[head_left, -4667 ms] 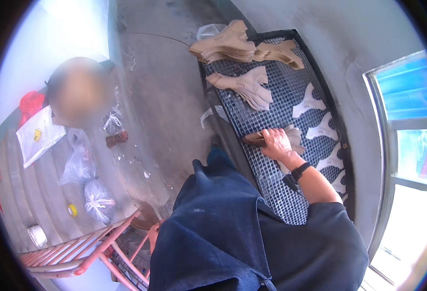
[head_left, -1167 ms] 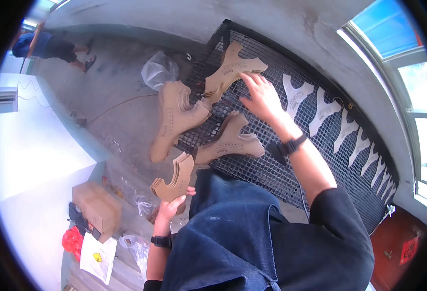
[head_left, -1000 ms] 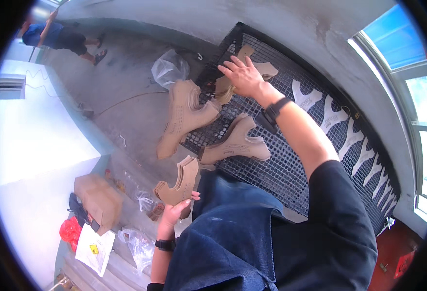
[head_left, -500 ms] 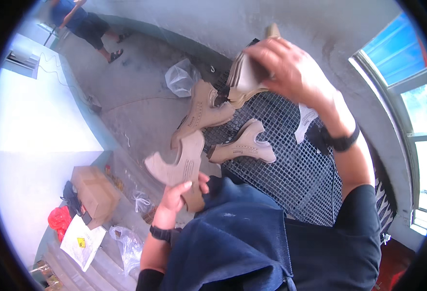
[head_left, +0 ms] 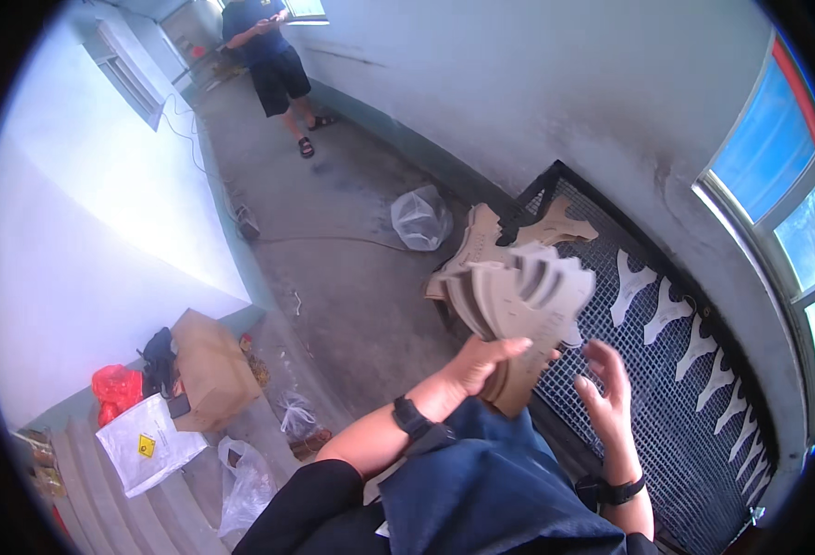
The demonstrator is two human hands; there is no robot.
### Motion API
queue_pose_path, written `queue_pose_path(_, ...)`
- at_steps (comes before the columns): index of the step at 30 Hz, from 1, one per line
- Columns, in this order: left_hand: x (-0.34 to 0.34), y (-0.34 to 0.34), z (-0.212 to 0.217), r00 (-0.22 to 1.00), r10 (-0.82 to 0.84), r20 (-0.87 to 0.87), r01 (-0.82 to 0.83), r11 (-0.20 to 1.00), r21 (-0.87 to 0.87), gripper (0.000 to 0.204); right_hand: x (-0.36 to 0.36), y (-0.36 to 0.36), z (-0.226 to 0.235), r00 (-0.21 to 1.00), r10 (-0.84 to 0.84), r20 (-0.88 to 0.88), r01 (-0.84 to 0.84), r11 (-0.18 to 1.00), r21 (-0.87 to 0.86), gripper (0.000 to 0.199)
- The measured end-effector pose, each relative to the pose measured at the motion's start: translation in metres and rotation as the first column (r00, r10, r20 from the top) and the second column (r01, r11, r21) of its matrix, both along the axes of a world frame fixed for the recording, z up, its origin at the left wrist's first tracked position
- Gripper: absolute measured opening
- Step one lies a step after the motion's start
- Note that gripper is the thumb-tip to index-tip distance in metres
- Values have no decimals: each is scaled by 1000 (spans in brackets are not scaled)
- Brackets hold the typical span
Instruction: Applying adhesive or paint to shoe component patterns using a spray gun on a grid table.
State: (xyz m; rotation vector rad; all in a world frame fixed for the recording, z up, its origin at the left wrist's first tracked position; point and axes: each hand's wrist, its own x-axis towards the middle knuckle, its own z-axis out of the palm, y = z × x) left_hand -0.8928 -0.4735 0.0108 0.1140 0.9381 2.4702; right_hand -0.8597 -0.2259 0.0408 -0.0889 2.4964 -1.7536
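Here, left hand [head_left: 470,363] grips fanned cutouts [head_left: 518,296] — right hand [head_left: 604,393] open.

Stack of cardboard cutouts [head_left: 518,305] now up off the mesh rack [head_left: 703,407], in the left hand [head_left: 481,361]; right hand [head_left: 606,398] off them.

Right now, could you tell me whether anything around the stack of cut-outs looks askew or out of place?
The flat tan cut-outs gripped by the left hand are fanned unevenly, edges not aligned. The right hand hovers open beside them. One more cut-out overhangs the black mesh rack's edge.
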Motion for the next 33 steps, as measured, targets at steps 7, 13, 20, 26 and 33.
queue_pose_path(7,37,55,-27,969,-241,-58,216,935,-282,47,47,-11,-56,937,-17,349,279,637,-718,62)
queue_pose_path(13,55,74,-42,978,-203,50,209,960,-189,50,69,11,-71,862,13,507,452,433,-780,59)
queue_pose_path(20,64,121,-47,982,-140,129,163,967,-195,53,83,44,-79,890,-43,454,424,446,-788,61)
queue_pose_path(26,66,156,-62,980,-122,160,155,966,-208,48,94,63,-99,865,-180,468,489,506,-710,66)
queue_pose_path(33,62,148,-71,983,-138,122,171,931,-323,49,99,64,-109,858,-209,469,510,454,-730,60)
